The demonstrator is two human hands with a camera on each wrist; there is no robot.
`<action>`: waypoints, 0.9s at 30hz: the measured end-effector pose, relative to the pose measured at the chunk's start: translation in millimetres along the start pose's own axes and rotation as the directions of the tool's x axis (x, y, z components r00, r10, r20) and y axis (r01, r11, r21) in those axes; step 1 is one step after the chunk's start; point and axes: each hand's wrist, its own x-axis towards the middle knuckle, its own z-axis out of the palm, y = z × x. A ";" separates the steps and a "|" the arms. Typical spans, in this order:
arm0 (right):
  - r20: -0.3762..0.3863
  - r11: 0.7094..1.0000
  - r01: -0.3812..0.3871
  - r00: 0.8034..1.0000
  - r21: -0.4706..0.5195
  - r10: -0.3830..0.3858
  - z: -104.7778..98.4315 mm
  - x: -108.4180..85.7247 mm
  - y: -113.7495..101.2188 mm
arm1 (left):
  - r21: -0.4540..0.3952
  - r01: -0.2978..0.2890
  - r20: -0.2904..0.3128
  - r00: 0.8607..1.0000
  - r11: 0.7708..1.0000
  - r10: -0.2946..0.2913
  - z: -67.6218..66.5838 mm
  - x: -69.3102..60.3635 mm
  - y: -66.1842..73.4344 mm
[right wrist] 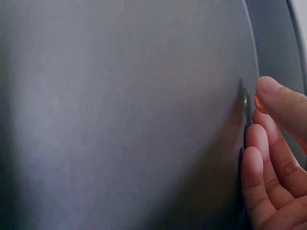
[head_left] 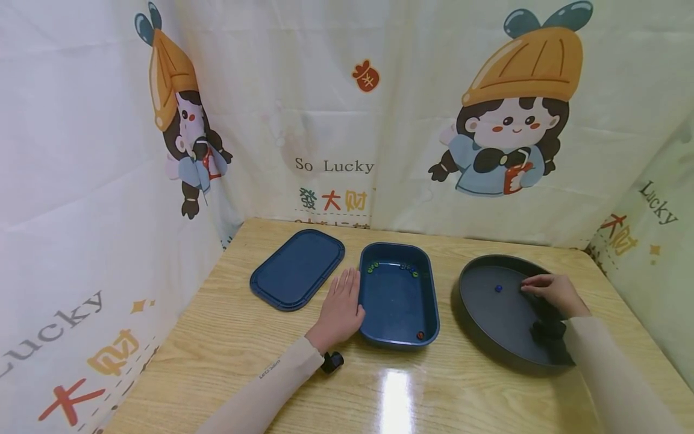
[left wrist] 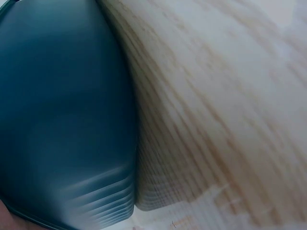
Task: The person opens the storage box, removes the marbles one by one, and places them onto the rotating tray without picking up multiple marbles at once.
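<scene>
The beige left sleeve (head_left: 264, 390) bears small dark lettering (head_left: 269, 368).

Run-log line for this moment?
left hand: touches blue bin | right hand: pinches orange marble over round gray tray | blue marble: lies on tray

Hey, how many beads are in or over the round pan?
2: one blue bead in the round pan, one orange bead pinched by the right hand; the hand may hide others.

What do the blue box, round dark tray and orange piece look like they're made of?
Blue box: probably moulded plastic, satin, with soft highlights and ridges. Round dark tray: matte, its sheen blurred; coated metal or plastic, I can't tell. Orange piece: glossy, perhaps glass or plastic, by its glint.
</scene>
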 end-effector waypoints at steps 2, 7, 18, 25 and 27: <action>0.003 1.000 0.005 1.000 -0.002 -0.005 0.7 -0.7 0.7 | 0.001 -0.002 -0.005 1.000 1.000 0.002 0.5 -0.2 0.0; 0.011 1.000 0.030 1.000 -0.005 -0.030 2.3 -0.7 0.8 | 0.004 0.003 -0.007 1.000 1.000 -0.003 -0.7 -0.8 0.9; 0.036 0.997 0.076 0.996 0.017 -0.077 2.2 -0.1 0.6 | 0.006 0.004 0.004 1.000 1.000 -0.004 1.0 0.1 -0.4; -0.001 0.995 0.094 0.996 0.021 -0.094 0.3 0.5 -2.2 | 0.006 -0.001 0.001 1.000 1.000 0.001 2.9 0.4 -1.4; -0.009 0.995 0.099 0.995 0.010 -0.099 -2.0 0.4 -6.7 | 0.013 0.001 0.005 1.000 1.000 -0.001 3.3 0.5 -1.6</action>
